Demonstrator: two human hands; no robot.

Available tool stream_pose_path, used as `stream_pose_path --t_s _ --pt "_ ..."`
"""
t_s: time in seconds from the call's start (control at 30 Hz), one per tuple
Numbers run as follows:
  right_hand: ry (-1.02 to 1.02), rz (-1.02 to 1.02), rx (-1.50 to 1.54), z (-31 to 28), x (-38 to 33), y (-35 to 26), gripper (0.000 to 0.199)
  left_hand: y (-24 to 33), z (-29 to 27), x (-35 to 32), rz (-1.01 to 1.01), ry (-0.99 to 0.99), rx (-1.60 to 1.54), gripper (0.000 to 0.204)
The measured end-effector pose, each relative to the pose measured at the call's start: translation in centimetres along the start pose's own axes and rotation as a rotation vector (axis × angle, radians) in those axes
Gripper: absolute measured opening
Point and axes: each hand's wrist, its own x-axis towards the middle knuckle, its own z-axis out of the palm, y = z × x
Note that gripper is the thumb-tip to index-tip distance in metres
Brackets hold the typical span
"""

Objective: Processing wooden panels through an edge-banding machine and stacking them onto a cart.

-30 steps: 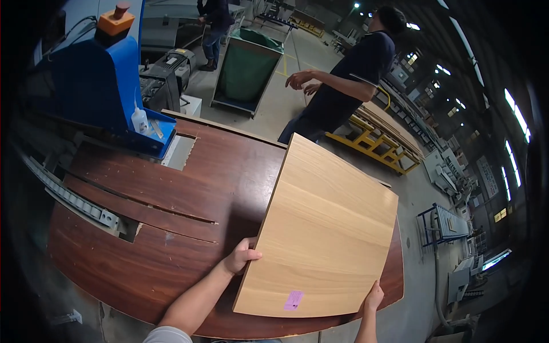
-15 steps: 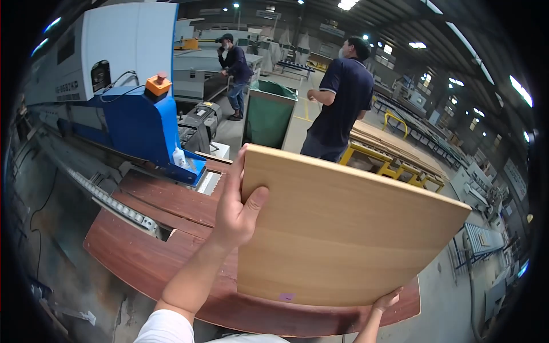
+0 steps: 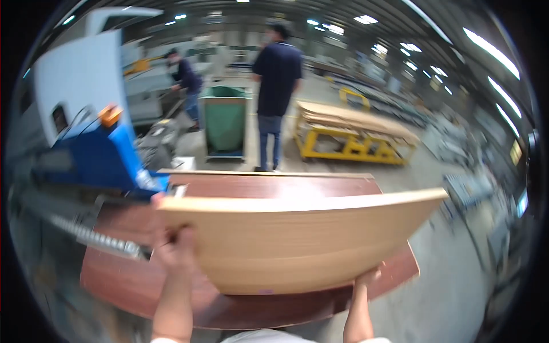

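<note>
While the head view is somewhat blurred, it shows well the board (image 3: 309, 240), which is held by both hands above the near part of the brown table (image 3: 257, 186). The left hand (image 3: 176, 246) is partly closed around the board's left edge, with the thumb on the near face. The right hand (image 3: 369, 276) is bent around the lower edge, near the right end; its fingers are partly hidden, so I cannot tell how tightly they hold. The board is tilted, its far edge raised and its lower edge toward the person. I cannot tell whether this lower edge touches the table.

The board's upper right corner reaches past the table's right edge, over the grey floor (image 3: 440, 274), which gives wide room on that side. Along the table's far edge lies a thin strip (image 3: 269, 174). On the left, the blue machine (image 3: 97, 154) and a rail (image 3: 97, 237) make the room narrower.

Counted, there are one board with one purple label (image 3: 266, 292), two hands, two other persons on the far side, one green bin (image 3: 224, 123) and one yellow frame (image 3: 329, 146) with one stack (image 3: 354, 119) of sheets.
</note>
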Motion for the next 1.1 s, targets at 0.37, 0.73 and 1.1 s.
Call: stream_pose_path --t_s 0.37,0.73,1.1 --pt "0.122 -0.069 -0.439 2.0 -2.6 -2.7 0.067 0.5 -1.4 -0.5 0.146 0.082 0.24 0.06" --pt "-0.438 -0.326 -0.153 17.5 4.3 -20.8 0.046 2.7 0.1 -1.0 0.138 0.072 0.428 0.069" --pt "-0.724 -0.267 0.166 16.3 7.1 -20.5 0.052 6.3 5.4 -2.2 0.138 0.074 0.445 0.063"
